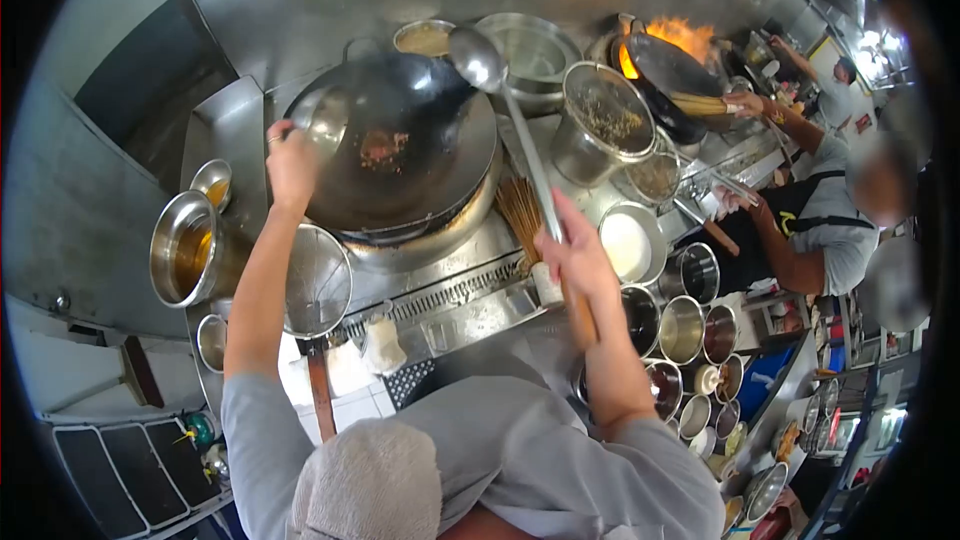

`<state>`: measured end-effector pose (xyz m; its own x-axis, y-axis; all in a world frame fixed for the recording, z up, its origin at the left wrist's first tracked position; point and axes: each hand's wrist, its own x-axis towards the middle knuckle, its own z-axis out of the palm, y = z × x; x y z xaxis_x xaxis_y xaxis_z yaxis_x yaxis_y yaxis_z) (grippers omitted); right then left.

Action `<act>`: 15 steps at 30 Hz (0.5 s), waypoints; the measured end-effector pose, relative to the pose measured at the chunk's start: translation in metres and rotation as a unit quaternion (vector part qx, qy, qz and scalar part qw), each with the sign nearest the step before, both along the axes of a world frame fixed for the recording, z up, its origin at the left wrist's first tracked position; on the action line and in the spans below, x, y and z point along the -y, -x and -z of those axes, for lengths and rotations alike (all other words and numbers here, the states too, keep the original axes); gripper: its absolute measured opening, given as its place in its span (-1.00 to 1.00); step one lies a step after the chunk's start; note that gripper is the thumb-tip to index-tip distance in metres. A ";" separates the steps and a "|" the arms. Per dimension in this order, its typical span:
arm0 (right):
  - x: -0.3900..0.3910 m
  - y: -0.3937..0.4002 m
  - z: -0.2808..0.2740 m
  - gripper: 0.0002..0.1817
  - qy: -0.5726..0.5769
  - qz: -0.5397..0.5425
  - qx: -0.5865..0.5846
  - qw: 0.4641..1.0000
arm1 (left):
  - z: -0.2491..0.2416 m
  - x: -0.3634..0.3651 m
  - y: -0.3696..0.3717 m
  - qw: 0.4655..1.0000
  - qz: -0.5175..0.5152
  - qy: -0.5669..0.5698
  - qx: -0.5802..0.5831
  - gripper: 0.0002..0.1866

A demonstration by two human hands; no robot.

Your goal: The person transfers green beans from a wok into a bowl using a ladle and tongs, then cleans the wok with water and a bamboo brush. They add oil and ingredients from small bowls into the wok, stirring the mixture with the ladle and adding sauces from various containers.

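My left hand (290, 168) is closed on the rim of a small metal bowl (326, 122), which is tilted over the left side of a large black wok (440, 165). The bowl is slightly blurred. A small heap of reddish-brown bits of food (382, 148) lies at the bottom of the wok. My right hand (580, 255) is wrapped round the long handle of a ladle (478, 60). The ladle's bowl hangs above the wok's far right edge, apart from the food.
Left of the wok stands a pot of amber liquid (188, 252); a wire strainer (318, 280) hangs at the front. Bamboo sticks (518, 215), a strainer over a pot (608, 112) and a white-filled pot (630, 242) stand right. Beyond, a co-worker (830, 210) handles a flaming wok (680, 70).
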<state>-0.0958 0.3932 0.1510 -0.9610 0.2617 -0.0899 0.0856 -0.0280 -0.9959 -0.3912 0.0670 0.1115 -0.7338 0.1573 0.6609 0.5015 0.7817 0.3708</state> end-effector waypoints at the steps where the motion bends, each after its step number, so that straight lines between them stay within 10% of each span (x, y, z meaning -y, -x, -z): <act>1: -0.019 0.027 -0.003 -0.15 -0.025 0.005 0.000 1.000 | 0.003 0.011 0.006 0.998 -0.011 0.003 -0.054 -0.90; 5: -0.090 0.168 0.019 -0.26 -0.168 0.089 -0.026 0.981 | 0.015 0.051 -0.005 0.986 -0.082 -0.117 0.083 -0.86; 8: -0.133 0.253 0.049 -0.53 -0.199 0.105 -0.002 0.974 | -0.028 0.048 -0.058 0.842 0.007 -0.477 0.250 -0.87; 11: -0.156 0.290 0.062 -0.69 -0.201 0.094 0.045 0.974 | -0.040 0.060 -0.083 0.813 -0.002 -0.512 0.279 -0.87; 14: -0.178 0.301 0.066 -0.72 -0.052 0.037 0.055 0.996 | -0.041 0.072 -0.102 0.815 -0.024 -0.512 0.271 -0.91; 15: -0.202 0.309 0.084 -0.88 0.157 -0.044 0.046 0.986 | -0.029 0.085 -0.102 0.822 -0.030 -0.502 0.268 -0.90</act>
